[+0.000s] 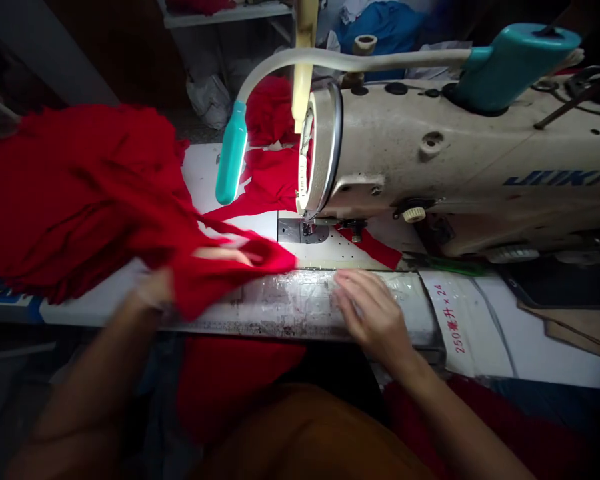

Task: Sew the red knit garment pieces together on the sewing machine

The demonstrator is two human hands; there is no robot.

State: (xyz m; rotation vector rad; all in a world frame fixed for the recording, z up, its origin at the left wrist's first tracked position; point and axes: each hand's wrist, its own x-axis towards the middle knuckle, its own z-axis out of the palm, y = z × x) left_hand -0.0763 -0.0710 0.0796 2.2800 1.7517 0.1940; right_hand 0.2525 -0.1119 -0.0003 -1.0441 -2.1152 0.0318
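A piece of red cloth [200,290] is in my left hand [223,254], which shows partly through its folds and is blurred by motion. This cloth stretches from a big heap of red fabric [80,193] toward the front of the sewing machine [390,140]. My right hand [373,310] rests over the table's front edge, fingers loosely bent and thumb apart, with nothing visible in it. The machine's presser foot [307,228] stands over the metal needle plate [289,231], with no cloth seen under it.
A turquoise lamp [231,157] on a bent neck hangs left of the machine head. A red strip [375,250] lies beneath the machine arm, near green-handled scissors [450,265]. More red cloth [273,177] lies behind. A dark flat object [565,283] is at right.
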